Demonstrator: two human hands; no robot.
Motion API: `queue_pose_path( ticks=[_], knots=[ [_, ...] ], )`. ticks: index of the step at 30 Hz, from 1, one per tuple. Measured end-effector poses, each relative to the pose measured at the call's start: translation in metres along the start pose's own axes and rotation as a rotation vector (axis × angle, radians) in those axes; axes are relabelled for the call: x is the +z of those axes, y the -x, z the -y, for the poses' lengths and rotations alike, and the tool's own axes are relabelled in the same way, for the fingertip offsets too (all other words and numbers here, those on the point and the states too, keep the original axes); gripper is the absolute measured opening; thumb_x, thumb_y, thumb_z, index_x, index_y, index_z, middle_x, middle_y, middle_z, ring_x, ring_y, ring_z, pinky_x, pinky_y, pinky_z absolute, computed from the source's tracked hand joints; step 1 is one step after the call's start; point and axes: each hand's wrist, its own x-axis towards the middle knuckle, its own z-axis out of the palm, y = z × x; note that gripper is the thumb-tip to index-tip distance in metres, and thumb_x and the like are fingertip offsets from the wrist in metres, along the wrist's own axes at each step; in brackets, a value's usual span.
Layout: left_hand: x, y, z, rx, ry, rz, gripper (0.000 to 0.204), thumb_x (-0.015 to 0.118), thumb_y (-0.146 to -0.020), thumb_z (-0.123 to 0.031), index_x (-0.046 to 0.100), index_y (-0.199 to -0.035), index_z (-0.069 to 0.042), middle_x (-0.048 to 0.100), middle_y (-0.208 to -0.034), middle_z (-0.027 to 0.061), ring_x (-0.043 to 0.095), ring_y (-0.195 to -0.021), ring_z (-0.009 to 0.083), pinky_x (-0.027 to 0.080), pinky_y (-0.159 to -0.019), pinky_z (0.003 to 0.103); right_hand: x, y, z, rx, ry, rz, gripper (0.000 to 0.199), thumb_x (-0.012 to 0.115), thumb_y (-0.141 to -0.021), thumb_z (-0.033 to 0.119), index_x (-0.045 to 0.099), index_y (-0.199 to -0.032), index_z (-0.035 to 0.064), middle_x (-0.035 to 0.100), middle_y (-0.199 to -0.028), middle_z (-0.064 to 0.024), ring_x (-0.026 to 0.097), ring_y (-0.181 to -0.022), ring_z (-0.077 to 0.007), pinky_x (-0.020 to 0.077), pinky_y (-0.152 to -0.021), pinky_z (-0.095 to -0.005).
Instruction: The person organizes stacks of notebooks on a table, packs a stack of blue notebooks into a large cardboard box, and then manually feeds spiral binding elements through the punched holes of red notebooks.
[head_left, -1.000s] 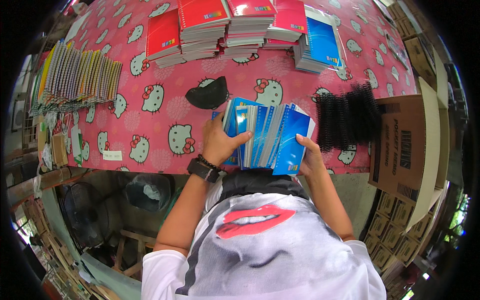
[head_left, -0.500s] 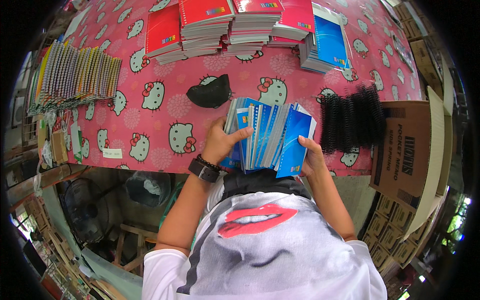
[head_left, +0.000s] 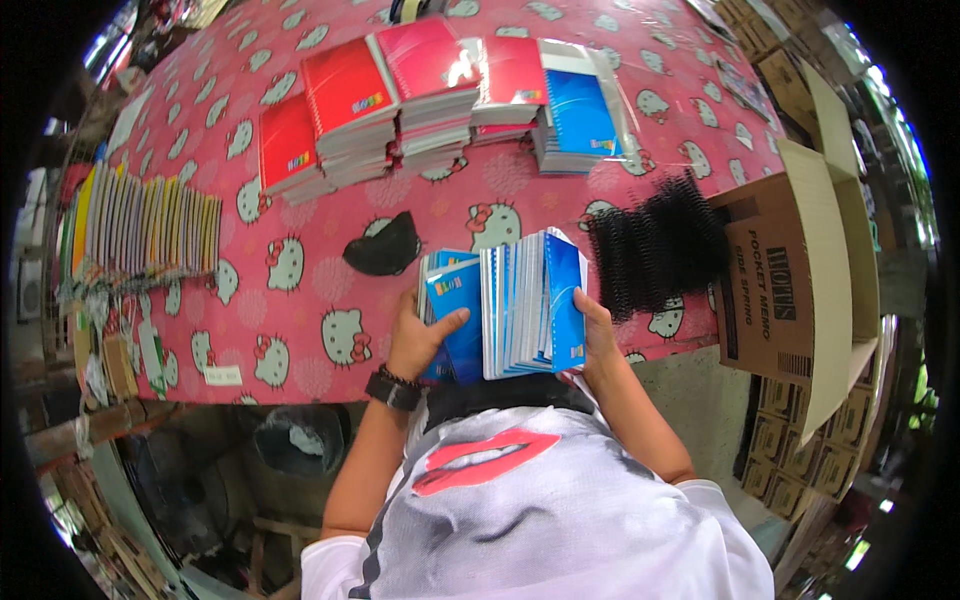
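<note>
Between my two hands, at the table's near edge, stands a fanned bundle of small blue-covered memo pads (head_left: 520, 305) with rows of punched holes along their edges. My left hand (head_left: 415, 338) grips the left part, its thumb lying over a blue cover. My right hand (head_left: 597, 335) holds the right end, with the thumb on the outermost blue cover and the other fingers hidden behind. Just right of the bundle lies a heap of black spiral binding coils (head_left: 660, 245). A black cloth-like piece (head_left: 383, 245) rests on the table to the left.
Stacks of red-covered pads (head_left: 350, 90) and a blue-covered stack (head_left: 580, 115) stand at the back. A row of spiral-bound notebooks (head_left: 150, 225) sits far left. An open cardboard box (head_left: 775, 275) stands at the right edge. A pink patterned cloth (head_left: 300, 330) covers the table.
The fanned pads are squeezed closer together on the right, and more blue cover shows beneath my left thumb. My view has shifted, so the back stacks appear lower.
</note>
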Motion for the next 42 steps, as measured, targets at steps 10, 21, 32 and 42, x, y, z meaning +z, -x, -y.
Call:
queue_pose_path(
  ticks=[10, 21, 32, 42],
  knots=[
    [-0.002, -0.002, 0.000, -0.040, -0.007, 0.015, 0.069, 0.079, -0.067, -0.031, 0.046, -0.115, 0.006, 0.058, -0.107, 0.0172, 0.058, -0.095, 0.0218, 0.048, -0.081, 0.033, 0.114, -0.021, 0.176, -0.434, 0.444, 0.077, 0.047, 0.067, -0.081, 0.025, 0.049, -0.112, -0.0045, 0.062, -0.100, -0.0161, 0.064, -0.085, -0.0247, 0.0546, -0.077, -0.0390],
    [0.006, 0.007, -0.005, 0.068, 0.032, -0.052, 0.054, 0.078, -0.068, -0.024, 0.052, -0.106, 0.004, 0.062, -0.096, 0.0129, 0.060, -0.083, 0.0181, 0.050, -0.073, 0.031, 0.140, -0.124, 0.231, -0.519, 1.302, -0.500, 0.098, 0.079, -0.061, 0.047, 0.034, -0.130, -0.0065, 0.051, -0.119, -0.0214, 0.057, -0.099, -0.0280, 0.0462, -0.082, -0.0362],
    [0.002, 0.021, -0.065, 0.050, 0.605, 0.202, 0.047, 0.063, -0.078, -0.016, 0.045, -0.118, 0.000, 0.056, -0.109, 0.0115, 0.056, -0.097, 0.0196, 0.047, -0.083, 0.033, 0.106, -0.022, 0.040, -0.413, 1.041, 0.001, 0.075, 0.064, -0.084, 0.031, 0.022, -0.140, 0.0073, 0.040, -0.129, -0.0169, 0.042, -0.113, -0.0208, 0.0376, -0.092, -0.0328],
    [0.045, -0.001, -0.065, 0.225, 0.310, 0.293, 0.063, 0.067, -0.078, -0.011, 0.033, -0.131, -0.007, 0.051, -0.119, 0.0100, 0.052, -0.106, 0.0219, 0.040, -0.095, 0.036, 0.097, -0.001, 0.007, -0.877, 1.327, 0.116, 0.084, 0.073, -0.072, 0.027, 0.026, -0.135, -0.0025, 0.044, -0.124, -0.0210, 0.043, -0.116, -0.0327, 0.0331, -0.098, -0.0396]
  ],
)
